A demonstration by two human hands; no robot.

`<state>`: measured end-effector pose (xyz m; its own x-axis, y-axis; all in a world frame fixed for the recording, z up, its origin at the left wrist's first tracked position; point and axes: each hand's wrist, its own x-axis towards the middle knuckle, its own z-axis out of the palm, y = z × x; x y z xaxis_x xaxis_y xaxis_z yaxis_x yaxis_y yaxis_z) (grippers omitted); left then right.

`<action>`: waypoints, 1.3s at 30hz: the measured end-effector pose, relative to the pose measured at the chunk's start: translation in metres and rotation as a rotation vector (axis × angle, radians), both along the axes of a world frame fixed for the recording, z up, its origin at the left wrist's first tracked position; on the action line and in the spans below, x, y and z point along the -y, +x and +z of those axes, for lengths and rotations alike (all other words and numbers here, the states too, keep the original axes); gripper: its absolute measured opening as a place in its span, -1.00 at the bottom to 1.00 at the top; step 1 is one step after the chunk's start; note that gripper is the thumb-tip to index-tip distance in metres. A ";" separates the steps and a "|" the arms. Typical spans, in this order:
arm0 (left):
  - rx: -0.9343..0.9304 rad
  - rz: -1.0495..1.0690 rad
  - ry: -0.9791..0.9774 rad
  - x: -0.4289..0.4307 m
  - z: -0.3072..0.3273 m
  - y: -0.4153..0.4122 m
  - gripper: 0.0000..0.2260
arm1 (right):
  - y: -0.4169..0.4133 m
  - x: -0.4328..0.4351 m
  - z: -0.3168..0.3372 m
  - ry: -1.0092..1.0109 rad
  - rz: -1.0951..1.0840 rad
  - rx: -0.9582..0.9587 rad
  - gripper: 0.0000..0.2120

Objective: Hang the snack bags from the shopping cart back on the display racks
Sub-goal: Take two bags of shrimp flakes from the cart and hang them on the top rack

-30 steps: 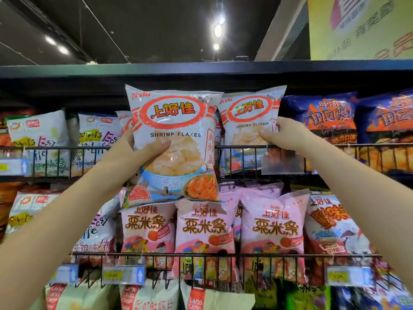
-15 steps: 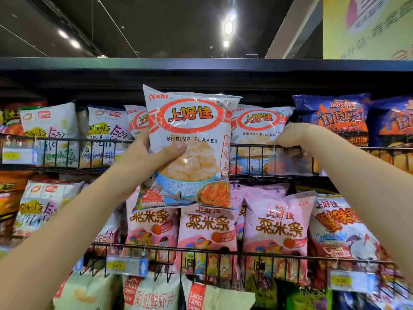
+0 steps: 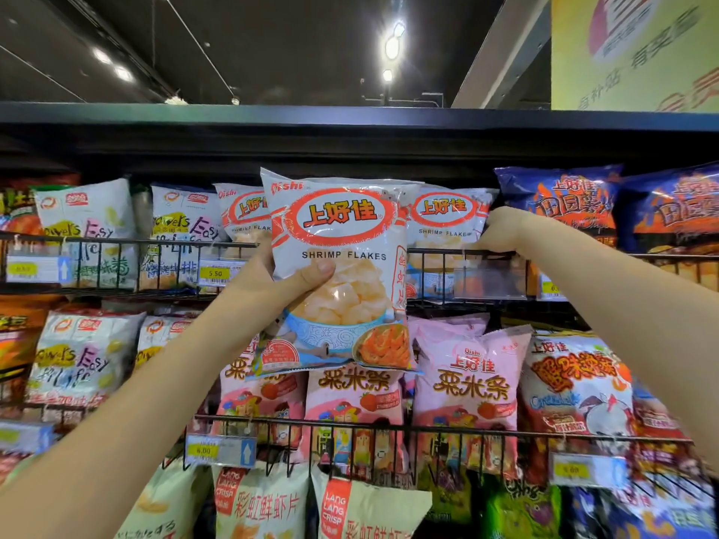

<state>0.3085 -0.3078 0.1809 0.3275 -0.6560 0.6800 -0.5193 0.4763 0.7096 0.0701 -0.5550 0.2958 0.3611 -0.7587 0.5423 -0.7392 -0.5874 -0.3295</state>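
Observation:
My left hand (image 3: 272,284) grips a white and red Shrimp Flakes bag (image 3: 342,274) by its left side, thumb across the front, holding it upright in front of the top wire rack (image 3: 116,243). Behind it stand two matching Shrimp Flakes bags, one at the left (image 3: 243,212) and one at the right (image 3: 445,227). My right hand (image 3: 502,231) is curled over the rack's top rail beside the right-hand bag; whether the fingers also pinch that bag is hidden.
Blue bags (image 3: 564,204) fill the top rack to the right, white bags (image 3: 89,227) to the left. Pink bags (image 3: 467,387) stand in the lower wire rack (image 3: 428,429). A dark shelf board (image 3: 350,118) runs just above the top row. Price tags (image 3: 214,272) hang on the rails.
The held bag has shifted slightly right and sits higher against the top rack. My right hand stays at the rail beside the right-hand bag.

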 end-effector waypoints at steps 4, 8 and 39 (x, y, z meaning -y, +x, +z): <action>-0.004 -0.008 -0.006 -0.002 -0.001 -0.002 -0.49 | 0.000 -0.008 -0.008 -0.126 -0.056 -0.060 -0.66; -0.017 -0.014 -0.018 -0.004 0.001 -0.007 -0.54 | -0.002 -0.018 -0.017 -0.245 -0.144 -0.039 -0.71; 0.063 -0.018 -0.011 0.018 0.053 0.001 -0.34 | 0.024 -0.106 -0.045 0.078 0.713 0.398 -0.41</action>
<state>0.3100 -0.3254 0.2334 0.2720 -0.6534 0.7064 -0.5541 0.4938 0.6702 0.0938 -0.4491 0.2504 0.5627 -0.4609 0.6863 -0.0165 -0.8363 -0.5480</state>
